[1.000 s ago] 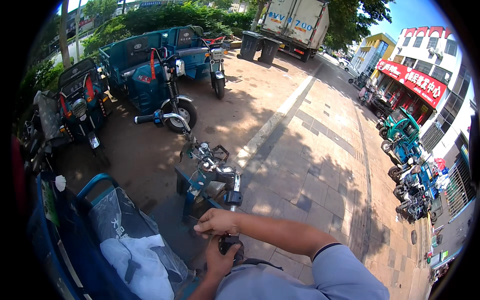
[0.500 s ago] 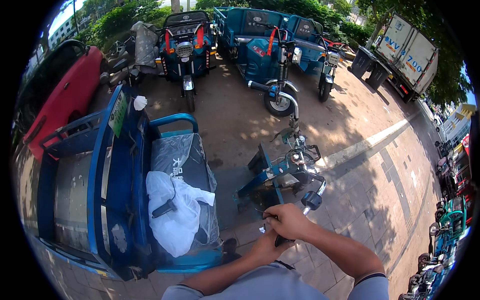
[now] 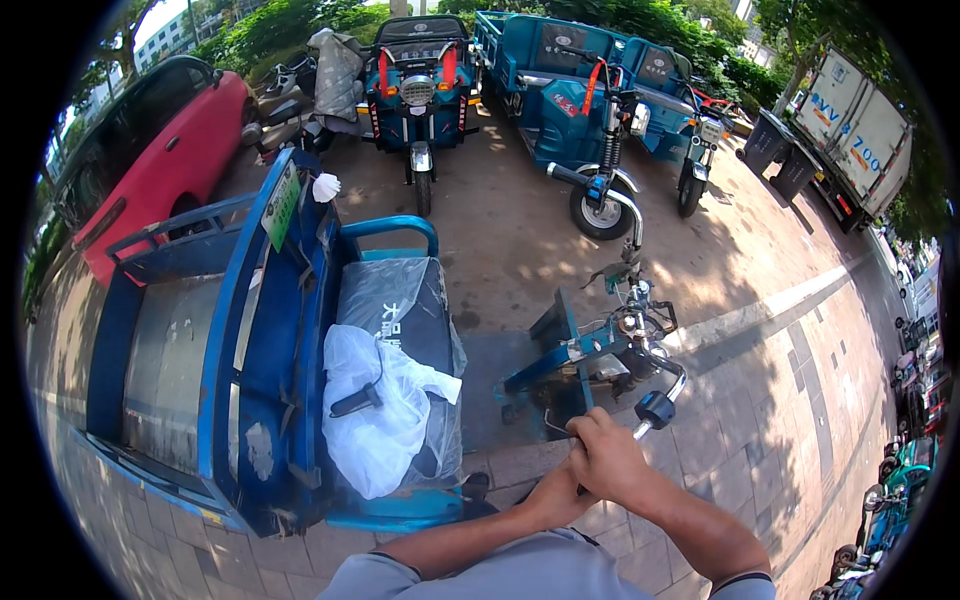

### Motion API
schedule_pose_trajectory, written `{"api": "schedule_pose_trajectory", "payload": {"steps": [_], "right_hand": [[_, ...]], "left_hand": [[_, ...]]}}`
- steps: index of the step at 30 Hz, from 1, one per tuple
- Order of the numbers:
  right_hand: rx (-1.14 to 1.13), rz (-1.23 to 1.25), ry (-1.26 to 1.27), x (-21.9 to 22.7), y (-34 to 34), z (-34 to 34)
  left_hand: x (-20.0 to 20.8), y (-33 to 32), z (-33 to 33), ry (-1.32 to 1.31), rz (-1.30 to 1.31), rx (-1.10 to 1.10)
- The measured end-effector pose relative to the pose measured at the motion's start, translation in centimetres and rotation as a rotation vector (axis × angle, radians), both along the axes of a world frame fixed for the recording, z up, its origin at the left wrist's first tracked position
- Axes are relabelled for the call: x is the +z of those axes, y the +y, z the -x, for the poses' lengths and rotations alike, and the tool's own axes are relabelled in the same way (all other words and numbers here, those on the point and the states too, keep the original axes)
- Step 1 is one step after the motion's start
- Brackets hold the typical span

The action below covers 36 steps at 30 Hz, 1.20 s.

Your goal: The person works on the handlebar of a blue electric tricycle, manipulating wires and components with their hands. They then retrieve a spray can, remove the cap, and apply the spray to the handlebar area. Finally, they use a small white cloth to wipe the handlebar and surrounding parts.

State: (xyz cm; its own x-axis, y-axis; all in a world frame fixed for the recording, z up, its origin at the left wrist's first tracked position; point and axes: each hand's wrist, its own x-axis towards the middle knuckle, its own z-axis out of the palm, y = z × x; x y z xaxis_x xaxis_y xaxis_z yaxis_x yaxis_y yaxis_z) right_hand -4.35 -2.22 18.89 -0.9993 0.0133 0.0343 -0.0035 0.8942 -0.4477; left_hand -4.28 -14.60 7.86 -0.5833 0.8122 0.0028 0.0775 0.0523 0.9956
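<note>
My hands are together just in front of my body, beside the blue cargo tricycle. My right hand (image 3: 608,456) is closed, with a thin bent metal rod (image 3: 553,426) sticking out past its fingers. Against it, my left hand (image 3: 555,497) is closed too. A dark sliver shows between the hands; what it belongs to is hidden. Beyond them stand the tricycle's handlebars (image 3: 640,325), with bare fittings and a black grip end (image 3: 655,408) close to my right hand. On the plastic-wrapped seat (image 3: 400,290) lies a white plastic bag (image 3: 375,440) with a black lever-like part (image 3: 357,400) on top.
The tricycle's blue cargo bed (image 3: 165,370) is at the left, with a red car (image 3: 170,150) behind it. Several parked tricycles (image 3: 422,90) line the back. A white box truck (image 3: 850,130) and dark bins (image 3: 780,155) stand at the far right, above paved ground (image 3: 740,430).
The whole scene has shifted rightward and slightly upward in view. My right hand has moved over more of my left, covering the black piece and small shiny bit seen before.
</note>
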Motion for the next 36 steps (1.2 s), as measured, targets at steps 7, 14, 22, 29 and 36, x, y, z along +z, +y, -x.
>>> {"api": "schedule_pose_trajectory", "payload": {"steps": [7, 14, 22, 29, 36], "right_hand": [[-0.380, 1.132, -0.457, -0.7, 3.5, 1.0], [-0.380, 0.908, -0.535, -1.9, 3.3, 2.7], [0.037, 0.359, -0.383, -1.8, 3.0, 2.6], [0.074, 0.297, -0.473, -0.3, 3.1, 3.7], [-0.066, 0.462, -0.318, 2.8, 2.8, 5.5]], "left_hand": [[0.4, 0.1, 0.2, -0.043, 0.090, -0.001], [1.1, -0.1, 0.2, -0.002, 0.045, 0.036], [-0.3, 0.4, -0.1, -0.023, -0.011, 0.031], [1.0, 0.2, 0.2, -0.060, 0.050, 0.000], [1.5, 0.6, 0.4, 0.096, 0.096, 0.069]]}}
